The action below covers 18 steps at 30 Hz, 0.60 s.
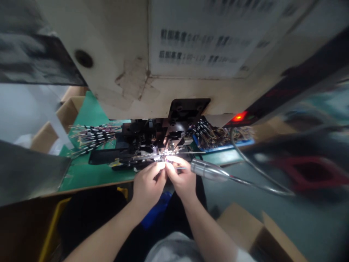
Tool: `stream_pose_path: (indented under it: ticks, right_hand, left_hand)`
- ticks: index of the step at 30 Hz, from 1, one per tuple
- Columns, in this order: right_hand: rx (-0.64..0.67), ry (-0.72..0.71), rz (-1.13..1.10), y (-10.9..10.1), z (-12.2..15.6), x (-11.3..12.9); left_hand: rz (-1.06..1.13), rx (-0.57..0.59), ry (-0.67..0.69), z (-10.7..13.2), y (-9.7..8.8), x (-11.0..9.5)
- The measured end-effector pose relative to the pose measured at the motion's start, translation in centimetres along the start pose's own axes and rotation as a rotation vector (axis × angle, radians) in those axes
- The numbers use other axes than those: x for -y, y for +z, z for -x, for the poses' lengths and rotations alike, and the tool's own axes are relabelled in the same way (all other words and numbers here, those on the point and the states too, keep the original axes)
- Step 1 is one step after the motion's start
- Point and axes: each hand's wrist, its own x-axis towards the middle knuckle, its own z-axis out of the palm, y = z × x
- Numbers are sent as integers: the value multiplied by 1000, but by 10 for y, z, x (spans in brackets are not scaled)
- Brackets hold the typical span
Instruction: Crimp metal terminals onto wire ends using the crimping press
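Green matting [84,178] covers the bench [89,188] under the crimping machine [152,138]; left hand [148,185] and right hand [181,178] pinch something unclear.

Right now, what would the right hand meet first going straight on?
Most likely the metal strip just ahead of the right hand, with the machine behind it; depth is unclear, and they may already touch.
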Motion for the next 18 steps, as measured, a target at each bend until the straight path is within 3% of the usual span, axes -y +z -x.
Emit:
stream_pose_path:
  ticks: [14,18]
  right_hand:
    - [-50,-66,32,0,0,1]
    - [-14,-61,54,-2,1,3]
  left_hand:
    - [-35,21,-16,0,-1,2]
    - [-67,35,5,0,-1,1]
